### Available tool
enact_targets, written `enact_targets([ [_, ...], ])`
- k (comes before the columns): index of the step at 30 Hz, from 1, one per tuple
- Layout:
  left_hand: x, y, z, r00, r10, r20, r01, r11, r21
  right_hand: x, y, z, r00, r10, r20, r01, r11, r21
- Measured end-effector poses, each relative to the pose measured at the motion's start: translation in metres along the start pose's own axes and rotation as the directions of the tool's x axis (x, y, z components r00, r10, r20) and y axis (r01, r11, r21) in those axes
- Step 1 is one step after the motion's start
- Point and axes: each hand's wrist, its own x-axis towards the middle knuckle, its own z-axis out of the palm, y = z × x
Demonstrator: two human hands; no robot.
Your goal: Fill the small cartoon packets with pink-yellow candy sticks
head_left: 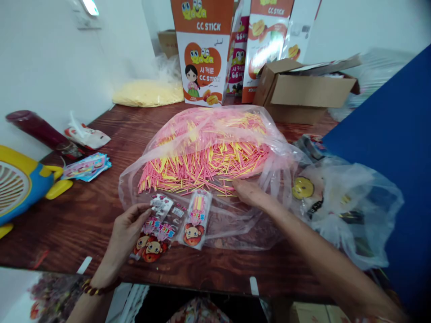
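So, one wide, crinkled, see-through bag (232, 226) partly veils its heap of thin pink and yellow sticks (202, 163), with two orange-and-white cartons (204, 63) and one opened cardboard box (299, 94) behind it, one plastic fan (35, 181) leftward. At the bag's front, hands apart, the right hand (247, 192) meets the sticks, grip unclear; the left hand (126, 226) pinches two overlapping glossy packets (164, 233) beside one filled packet (195, 224).

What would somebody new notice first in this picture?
Probably the heap of thin pink and yellow sticks in a clear plastic bag, near the centre. A tall orange-and-white cardboard box stands behind it, and a blue-and-yellow, grille-fronted plastic object sits at the picture's left edge.
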Motion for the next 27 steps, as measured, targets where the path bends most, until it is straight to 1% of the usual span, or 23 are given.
enact_targets([
  [2, 0.0, 0.0, -0.001, 1.0, 0.009, 0.002, -0.009, 1.0, 0.0, 0.0, 0.003, -0.002, 1.0, -0.002, 0.003, 0.001, 1.0, 0.02],
  [6, -0.001, -0.004, -0.005, 0.999, 0.047, 0.014, -0.048, 0.997, 0.057, -0.003, 0.007, -0.004, 0.997, 0.039, -0.074, -0.03, 0.992, 0.119],
  [8, -0.001, -0.006, -0.006, 0.999, 0.051, 0.018, -0.052, 0.995, 0.087, -0.006, 0.004, -0.002, 0.994, 0.029, -0.104, -0.014, 0.99, 0.141],
  [11, -0.001, -0.002, -0.003, 0.998, 0.053, 0.017, -0.054, 0.994, 0.096, -0.007, -0.009, 0.006, 0.991, -0.063, -0.116, 0.071, 0.995, 0.064],
  [14, -0.002, 0.008, 0.004, 0.997, 0.072, 0.013, -0.073, 0.993, 0.088, -0.006, -0.023, 0.015, 0.989, -0.114, -0.098, 0.109, 0.993, -0.056],
  [17, -0.003, 0.016, 0.009, 0.998, 0.055, 0.017, -0.056, 0.997, 0.058, -0.005, -0.03, 0.021, 0.978, -0.172, -0.116, 0.161, 0.982, -0.094],
  [19, -0.003, 0.019, 0.011, 0.999, 0.042, 0.015, -0.043, 0.998, 0.042, -0.005, -0.029, 0.023, 0.974, -0.173, -0.143, 0.168, 0.985, -0.05],
  [21, -0.004, 0.02, 0.011, 0.999, 0.036, 0.014, -0.037, 0.999, 0.028, -0.005, -0.023, 0.025, 0.978, -0.118, -0.173, 0.136, 0.986, 0.101],
  [22, -0.004, 0.019, 0.011, 0.999, 0.034, 0.014, -0.034, 0.999, 0.023, -0.004, -0.02, 0.026, 0.978, -0.073, -0.197, 0.117, 0.969, 0.22],
  [23, -0.004, 0.019, 0.011, 0.999, 0.032, 0.016, -0.032, 0.999, 0.021, -0.003, -0.016, 0.026, 0.973, -0.023, -0.229, 0.107, 0.928, 0.358],
  [24, -0.005, 0.019, 0.011, 0.999, 0.031, 0.018, -0.031, 0.999, 0.025, -0.001, -0.012, 0.027, 0.964, 0.026, -0.266, 0.115, 0.858, 0.501],
  [26, -0.005, 0.019, 0.011, 0.999, 0.033, 0.026, -0.034, 0.999, 0.04, 0.003, -0.006, 0.027, 0.939, 0.105, -0.328, 0.182, 0.658, 0.73],
  [27, -0.005, 0.02, 0.012, 0.999, 0.035, 0.028, -0.036, 0.998, 0.043, 0.005, -0.003, 0.027, 0.929, 0.134, -0.346, 0.22, 0.552, 0.804],
])
